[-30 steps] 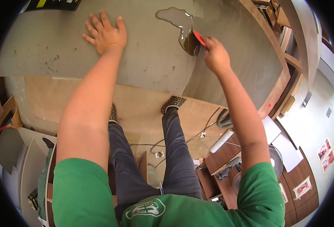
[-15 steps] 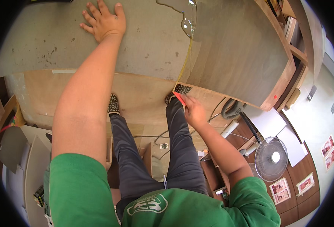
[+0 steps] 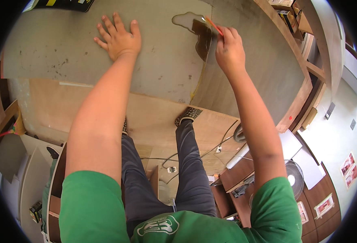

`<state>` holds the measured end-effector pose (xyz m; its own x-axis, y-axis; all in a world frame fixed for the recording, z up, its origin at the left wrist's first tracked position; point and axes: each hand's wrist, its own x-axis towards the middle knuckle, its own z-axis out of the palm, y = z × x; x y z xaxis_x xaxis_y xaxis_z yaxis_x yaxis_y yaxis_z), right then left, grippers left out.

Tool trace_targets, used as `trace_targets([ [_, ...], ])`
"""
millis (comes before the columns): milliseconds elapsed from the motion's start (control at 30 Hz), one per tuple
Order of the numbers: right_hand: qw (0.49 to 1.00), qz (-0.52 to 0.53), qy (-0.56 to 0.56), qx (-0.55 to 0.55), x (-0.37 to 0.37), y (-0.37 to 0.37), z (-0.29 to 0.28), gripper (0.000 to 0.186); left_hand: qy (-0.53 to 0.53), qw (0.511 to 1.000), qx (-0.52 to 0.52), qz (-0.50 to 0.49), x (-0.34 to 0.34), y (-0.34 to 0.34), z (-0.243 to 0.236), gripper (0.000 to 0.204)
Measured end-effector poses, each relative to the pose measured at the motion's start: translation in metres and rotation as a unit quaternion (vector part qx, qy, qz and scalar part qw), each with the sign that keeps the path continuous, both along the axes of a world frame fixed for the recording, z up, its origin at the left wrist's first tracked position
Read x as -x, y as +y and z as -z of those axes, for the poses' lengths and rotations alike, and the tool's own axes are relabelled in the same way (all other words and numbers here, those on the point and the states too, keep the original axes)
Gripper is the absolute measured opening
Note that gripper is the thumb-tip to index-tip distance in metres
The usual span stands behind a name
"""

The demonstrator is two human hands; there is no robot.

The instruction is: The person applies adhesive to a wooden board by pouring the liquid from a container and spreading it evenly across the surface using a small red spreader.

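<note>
My left hand (image 3: 123, 40) lies flat on a grey-brown board (image 3: 158, 60), fingers spread, holding nothing. Further right, my right hand (image 3: 230, 50) is closed on a thin red-orange spreader (image 3: 215, 26), seen nearly edge-on. The spreader's far end is at a puddle of shiny, amber-brown liquid, probably glue (image 3: 202, 44). A narrow yellowish streak (image 3: 196, 83) runs from the puddle toward the board's near edge. To the right of that streak the surface (image 3: 255, 69) looks darker and smoother; the left part is paler with scattered dark specks.
A black-and-yellow container (image 3: 71, 4) stands at the far left of the board. Wooden framing and boxes (image 3: 287, 19) border the right side. Below are my shoes (image 3: 187, 114), cables (image 3: 202, 154), a white tube (image 3: 238, 157) and a wire-caged fan (image 3: 295, 180).
My right hand has carried the spreader from the board's near edge up and away to the puddle. My left hand stays flat on the board. The view has shifted slightly.
</note>
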<state>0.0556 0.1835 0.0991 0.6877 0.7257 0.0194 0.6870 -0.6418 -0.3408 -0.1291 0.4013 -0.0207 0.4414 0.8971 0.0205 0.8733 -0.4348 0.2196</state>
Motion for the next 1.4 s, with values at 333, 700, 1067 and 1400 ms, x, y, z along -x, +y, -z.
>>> trace_targets([
  [333,0.987,0.129,0.089,0.021,-0.115,0.026,0.021,0.034,0.054,0.998,-0.013,-0.012,0.007,0.007,-0.004,0.075],
  [700,0.949,0.209,0.227,0.065,-0.158,0.057,0.051,0.033,0.039,0.999,-0.003,-0.015,0.000,0.004,-0.008,0.075],
  [1067,0.957,-0.023,-0.003,0.288,-0.187,0.126,0.042,0.027,0.070,0.997,0.021,-0.021,0.009,0.010,-0.016,0.074],
  [1400,0.879,-0.200,-0.152,0.405,-0.214,0.158,0.049,0.017,0.069,0.997,0.030,-0.018,0.013,0.009,-0.014,0.074],
])
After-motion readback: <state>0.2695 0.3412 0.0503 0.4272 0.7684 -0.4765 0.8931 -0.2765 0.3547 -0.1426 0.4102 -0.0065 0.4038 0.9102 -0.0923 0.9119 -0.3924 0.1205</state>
